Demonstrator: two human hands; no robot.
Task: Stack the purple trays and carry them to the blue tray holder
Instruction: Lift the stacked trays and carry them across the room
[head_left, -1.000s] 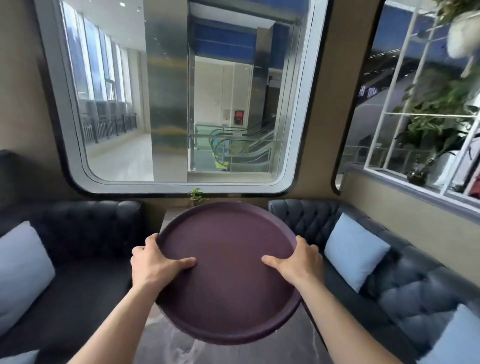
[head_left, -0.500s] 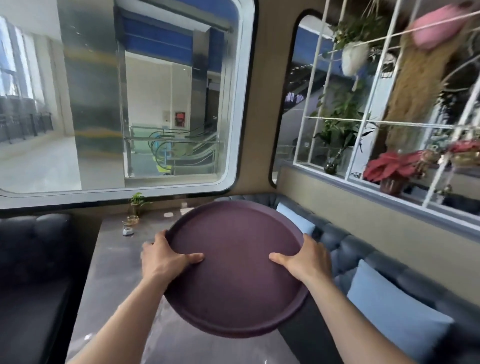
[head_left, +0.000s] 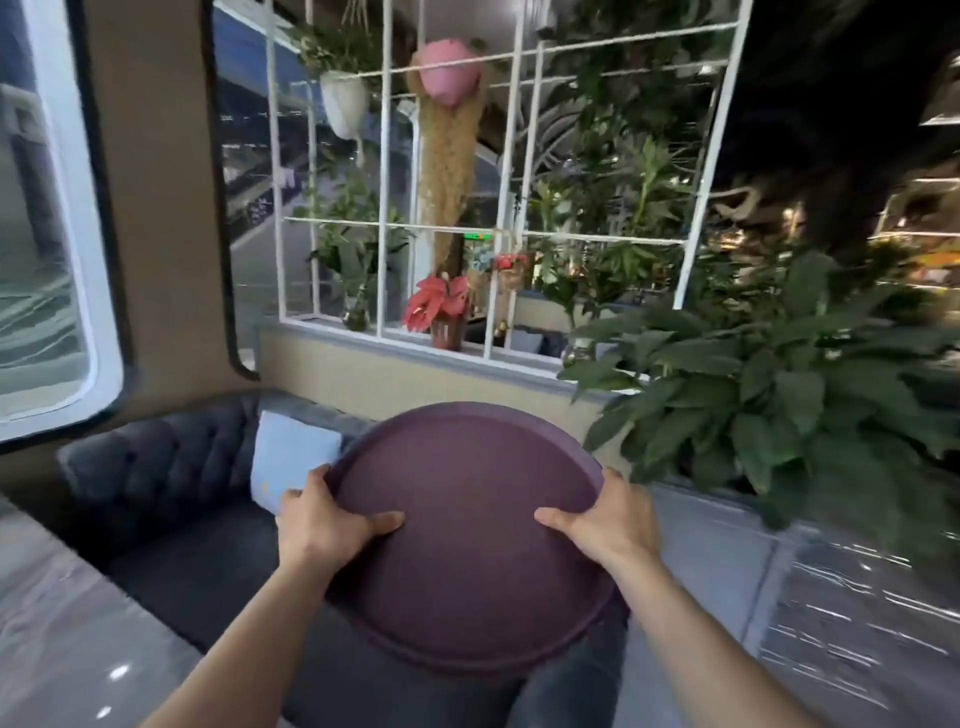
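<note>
Head view: the trays are held level in front of the chest, clear of the worktop at lower left and above the sofa. The left hand is closed on the left rim, thumb laid inward on the top face; the right hand is closed likewise on the right rim. The round stack therefore lies between the two hands, equally near each, with no long axis to favour. Only the top tray's face is seen clearly; a second rim seems to show below the near edge, though blur leaves this uncertain. The blue holder is not in view, so its bearing from the trays cannot be told. Judged step: carrying.
</note>
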